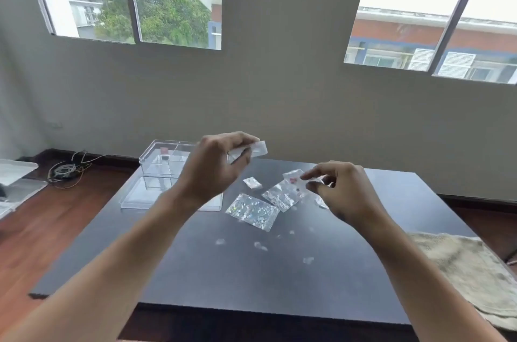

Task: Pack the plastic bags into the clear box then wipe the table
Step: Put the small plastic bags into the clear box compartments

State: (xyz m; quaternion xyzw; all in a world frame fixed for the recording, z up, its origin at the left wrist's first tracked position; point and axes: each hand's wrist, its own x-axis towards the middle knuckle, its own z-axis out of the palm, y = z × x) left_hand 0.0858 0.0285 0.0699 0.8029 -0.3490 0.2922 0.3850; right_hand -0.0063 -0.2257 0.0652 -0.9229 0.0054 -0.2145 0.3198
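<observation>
Head view: dark bench (195,271) filling the middle, wooden floor (84,202) around it. Beige cloth (470,266) draped over the bench's right edge. Clear box (162,165) standing open at the far left of the bench, divided into compartments, with a small red item in a back compartment and a flat clear lid (134,196) lying just in front of it. Left hand (215,165) raised above the bench beside the box, fingers curled and pinching a small plastic bag (257,148) at its top edge. Right hand (341,190) hovering over the loose bags, fingertips pinching another small bag (293,176) with red bits inside. Glittery bag (253,210) lying flat mid-bench, a second shiny bag (281,196) just beside it, partly under the pinched one. Tiny bag (251,183) lying apart toward the far side. Scattered white scraps (260,246) on the near bench. Tangle of wire (65,171) on the floor at left.
</observation>
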